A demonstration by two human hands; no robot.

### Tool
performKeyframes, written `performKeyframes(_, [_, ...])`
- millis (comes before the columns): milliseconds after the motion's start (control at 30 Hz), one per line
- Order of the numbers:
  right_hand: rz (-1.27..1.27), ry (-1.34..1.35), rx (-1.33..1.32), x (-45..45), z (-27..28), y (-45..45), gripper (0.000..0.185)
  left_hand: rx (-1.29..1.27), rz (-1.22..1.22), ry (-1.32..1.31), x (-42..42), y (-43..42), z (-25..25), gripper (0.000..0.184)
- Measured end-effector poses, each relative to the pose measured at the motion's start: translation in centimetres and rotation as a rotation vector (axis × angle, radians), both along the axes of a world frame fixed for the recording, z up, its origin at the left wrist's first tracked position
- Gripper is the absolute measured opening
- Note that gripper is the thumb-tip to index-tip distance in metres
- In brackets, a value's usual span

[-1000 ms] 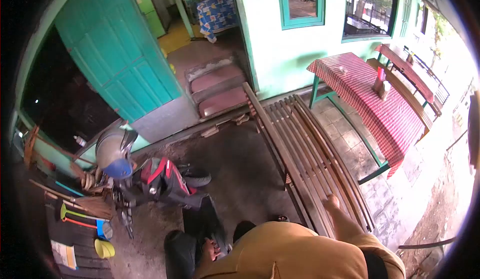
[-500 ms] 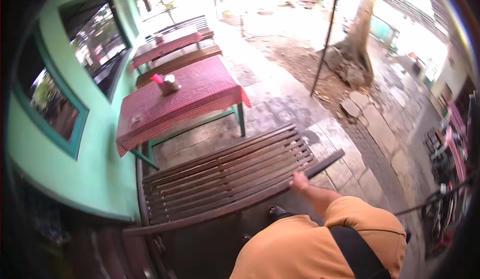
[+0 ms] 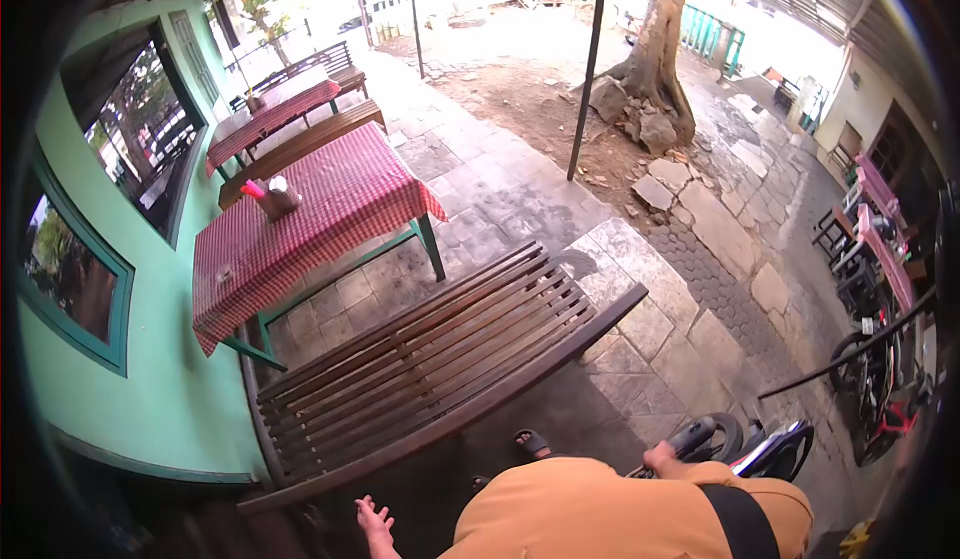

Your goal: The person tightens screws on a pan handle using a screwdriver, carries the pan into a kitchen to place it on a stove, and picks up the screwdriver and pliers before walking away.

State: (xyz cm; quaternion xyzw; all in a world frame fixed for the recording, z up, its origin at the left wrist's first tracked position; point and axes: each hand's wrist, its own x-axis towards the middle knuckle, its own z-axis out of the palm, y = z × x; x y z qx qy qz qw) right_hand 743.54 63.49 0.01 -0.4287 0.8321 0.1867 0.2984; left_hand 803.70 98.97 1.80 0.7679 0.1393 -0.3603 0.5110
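My left hand (image 3: 375,519) is at the lower middle, fingers apart and holding nothing, just in front of the wooden slatted bench (image 3: 430,369). Over on the right, my right hand (image 3: 660,456) is beside the dark rounded end of a motorcycle part (image 3: 692,439); its fingers are small, and whether they grip anything cannot be made out. The bench's top rail (image 3: 500,399) runs between my body and the slats, touched by neither hand. One sandalled foot (image 3: 532,443) shows on the floor below the rail.
Beyond the bench stands a table with a red checked cloth (image 3: 320,194), holding a container with pink items (image 3: 272,199). A second table (image 3: 275,114) is farther back. A thin post (image 3: 590,74) and a tree trunk (image 3: 660,44) rise ahead. Motorcycles (image 3: 870,379) are at the right.
The view has swung right, from the doorway to the tables and yard. My right hand has left the bench rail and moved to the right. My left hand has come into view.
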Motion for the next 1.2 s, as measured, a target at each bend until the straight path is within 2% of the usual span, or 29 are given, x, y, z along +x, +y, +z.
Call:
performKeyframes(100, [0.176, -0.095, -0.087, 0.1, -4.1, -3.7, 0.061, 0.061, 0.037, 0.066, -3.8, 0.2, -1.2, 0.081])
performKeyframes(133, [0.216, -0.119, -0.089, 0.8, -4.0, -6.3, 0.06, 0.088, 0.065, 0.103, -4.2, 2.4, -3.3, 0.082])
performKeyframes(167, [0.25, -0.143, -0.083, 1.8, -3.9, -9.0, 0.06, 0.167, 0.136, 0.147, -6.3, 3.2, -2.3, 0.081])
performKeyframes(200, [0.28, -0.111, -0.321, 2.9, -4.5, -11.0, 0.05, 0.067, 0.171, 0.231, -10.2, 0.9, 6.8, 0.087])
performKeyframes(233, [0.233, -0.156, -0.401, 4.4, -4.3, -14.3, 0.05, 0.088, 0.234, 0.273, -11.1, 3.5, 5.2, 0.078])
performKeyframes(267, [0.207, -0.16, -0.43, 7.4, -1.0, -16.8, 0.05, 0.115, 0.285, 0.299, -11.9, 5.0, 4.3, 0.078])
performKeyframes(333, [0.264, -0.252, -0.603, 10.7, -0.7, -22.2, 0.051, 0.142, 0.346, 0.341, -13.0, 6.6, 3.7, 0.078])
performKeyframes(400, [0.345, -0.415, -0.782, 14.8, 1.4, -24.9, 0.048, 0.15, 0.368, 0.361, -13.1, 7.6, 2.5, 0.078])
performKeyframes(467, [0.365, -0.416, -0.883, 20.0, 4.0, -24.9, 0.045, 0.141, 0.372, 0.367, -12.5, 8.8, 1.3, 0.078])
performKeyframes(500, [0.378, -0.448, -0.788, 22.6, 5.6, -24.2, 0.045, 0.129, 0.369, 0.366, -12.1, 9.5, 0.8, 0.078])
performKeyframes(567, [0.521, -0.472, -0.875, 28.0, 5.1, -21.4, 0.043, 0.107, 0.373, 0.363, -10.7, 11.4, -0.1, 0.078])
performKeyframes(600, [0.546, -0.486, -0.829, 31.0, 4.8, -19.1, 0.043, 0.099, 0.385, 0.359, -9.8, 12.7, -0.6, 0.078])
performKeyframes(700, [0.736, -0.583, -0.721, 40.9, 3.6, -10.5, 0.044, 0.083, 0.407, 0.354, -7.8, 17.3, -1.8, 0.078])
performKeyframes(833, [1.053, -0.78, -0.605, 53.3, 5.5, 4.1, 0.046, 0.077, 0.494, 0.344, -6.4, 25.3, -3.0, 0.078])
performKeyframes(900, [1.182, -0.908, -0.493, 58.1, 6.8, 10.5, 0.047, 0.077, 0.573, 0.333, -7.5, 30.7, -4.3, 0.078])
performKeyframes(967, [1.363, -0.981, -0.49, 61.8, 6.6, 15.0, 0.048, 0.074, 0.655, 0.313, -10.1, 36.0, -6.1, 0.079])
performKeyframes(1033, [1.514, -0.932, -0.42, 64.6, 6.0, 18.4, 0.051, 0.076, 0.755, 0.263, -12.5, 39.4, -6.6, 0.079])
performKeyframes(1100, [1.489, -0.979, -0.43, 66.3, 5.1, 21.3, 0.052, 0.101, 0.917, 0.193, -13.2, 40.3, -4.6, 0.075])
performKeyframes(1200, [1.505, -0.759, -0.395, 67.7, 3.6, 23.3, 0.051, 0.078, 1.076, 0.138, -13.4, 40.9, -2.7, 0.07])
